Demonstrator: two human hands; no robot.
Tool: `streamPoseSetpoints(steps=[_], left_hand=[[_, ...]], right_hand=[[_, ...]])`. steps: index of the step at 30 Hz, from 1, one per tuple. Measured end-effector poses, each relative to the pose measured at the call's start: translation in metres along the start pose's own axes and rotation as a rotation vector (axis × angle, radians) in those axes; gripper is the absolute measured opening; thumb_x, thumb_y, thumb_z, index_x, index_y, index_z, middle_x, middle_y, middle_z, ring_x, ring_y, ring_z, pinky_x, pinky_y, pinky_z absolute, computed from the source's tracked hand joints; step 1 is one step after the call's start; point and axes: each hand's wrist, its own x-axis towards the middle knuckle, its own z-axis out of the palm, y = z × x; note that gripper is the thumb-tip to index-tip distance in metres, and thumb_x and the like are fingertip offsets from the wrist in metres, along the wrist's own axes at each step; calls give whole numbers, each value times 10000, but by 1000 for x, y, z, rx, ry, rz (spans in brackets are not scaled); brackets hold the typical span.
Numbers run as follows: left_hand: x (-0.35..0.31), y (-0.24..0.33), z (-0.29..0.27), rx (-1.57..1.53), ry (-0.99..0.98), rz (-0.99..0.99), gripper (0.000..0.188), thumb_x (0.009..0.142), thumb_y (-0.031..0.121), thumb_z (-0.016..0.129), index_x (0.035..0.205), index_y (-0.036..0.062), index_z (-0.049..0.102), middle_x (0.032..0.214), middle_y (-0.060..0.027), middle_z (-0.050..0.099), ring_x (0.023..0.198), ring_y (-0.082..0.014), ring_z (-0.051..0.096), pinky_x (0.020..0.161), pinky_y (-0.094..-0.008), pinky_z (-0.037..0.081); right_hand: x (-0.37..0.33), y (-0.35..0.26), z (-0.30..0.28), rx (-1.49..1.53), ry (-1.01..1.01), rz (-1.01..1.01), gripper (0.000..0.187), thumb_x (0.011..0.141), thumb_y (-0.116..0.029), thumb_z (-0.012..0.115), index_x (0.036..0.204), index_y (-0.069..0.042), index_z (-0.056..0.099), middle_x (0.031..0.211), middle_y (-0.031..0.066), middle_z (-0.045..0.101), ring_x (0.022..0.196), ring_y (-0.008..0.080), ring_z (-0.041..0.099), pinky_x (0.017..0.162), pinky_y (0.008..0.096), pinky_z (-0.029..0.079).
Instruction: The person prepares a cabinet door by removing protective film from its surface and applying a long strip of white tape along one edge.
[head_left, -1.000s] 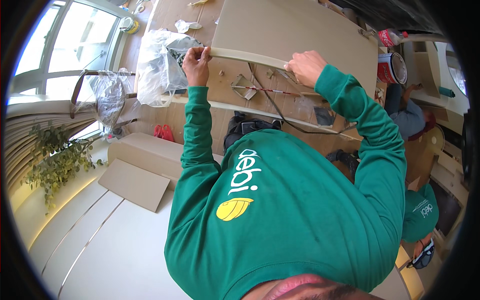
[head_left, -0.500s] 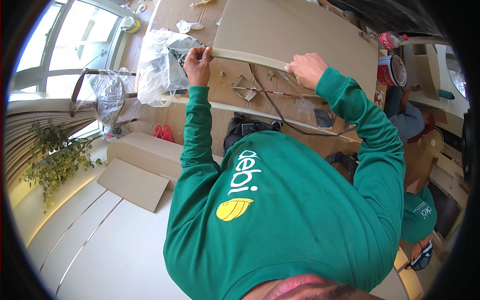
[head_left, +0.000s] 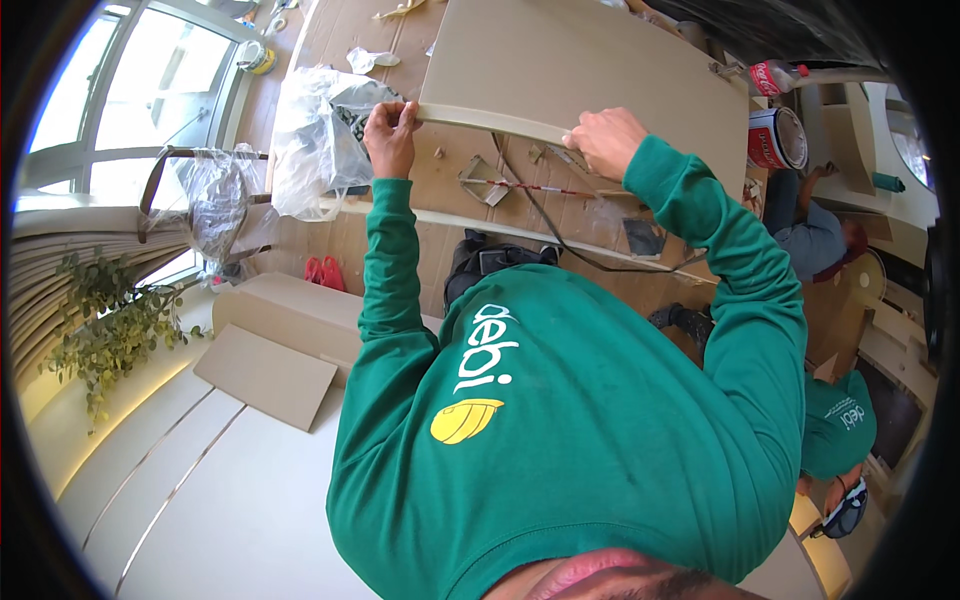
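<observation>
A large flat beige panel (head_left: pixel 590 65) lies on the cardboard-covered work table ahead of me. Along its near edge runs a narrow pale edging strip (head_left: pixel 492 121). My left hand (head_left: pixel 392 138) pinches the strip at the panel's near left corner, thumb against fingertips. Farther right, my right hand (head_left: pixel 607 143) is closed over the same strip, its fingers curled at the edge. Whether the strip is stuck to the panel under my fingers, I cannot tell.
Crumpled clear plastic (head_left: pixel 322 140) lies left of the panel. Below its edge are a striped red-and-white rod (head_left: pixel 540 188), scraps and a dark cable (head_left: pixel 545 215). A paint can (head_left: pixel 778 139) and a bottle (head_left: pixel 776 77) stand right. Two other people (head_left: pixel 840 425) are at the right.
The view has shifted slightly. Both hands keep nearly the same places on the strip, and no grip has visibly changed.
</observation>
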Motion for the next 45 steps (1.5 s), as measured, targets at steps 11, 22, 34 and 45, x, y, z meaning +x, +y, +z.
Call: streamPoseSetpoints(steps=[11, 22, 34, 45], left_hand=[[-14, 19, 14, 436, 317, 267, 538, 880, 164, 773, 1310, -37, 521, 1173, -189, 609, 1054, -281, 621, 995, -418, 518], [-91, 24, 78, 1062, -342, 714, 838, 794, 176, 633, 1559, 30, 324, 1640, -147, 291, 1532, -300, 256, 1265, -533, 114], [-65, 42, 3, 958, -243, 676, 817, 772, 99, 560, 1541, -38, 321, 1621, -237, 292, 1539, -373, 216, 1263, -537, 99], [-142, 52, 133, 891, -491, 623, 894, 713, 137, 605, 1566, 79, 345, 1648, -121, 295, 1546, -325, 213, 1241, -628, 34]], right_hand=[[-3, -1, 5, 25, 168, -2, 148, 801, -144, 607, 801, -101, 748, 822, 160, 738, 804, 345, 728, 701, 453, 572], [0, 3, 8, 25, 173, -30, 140, 803, -147, 613, 786, -112, 747, 828, 144, 743, 816, 342, 725, 708, 451, 572], [3, -6, -1, 25, 89, 20, 171, 825, -146, 588, 833, -100, 752, 842, 164, 743, 826, 342, 727, 712, 453, 575], [0, 22, 12, 116, 92, -36, 217, 851, -166, 657, 1013, -58, 753, 951, 208, 727, 820, 395, 703, 724, 477, 565]])
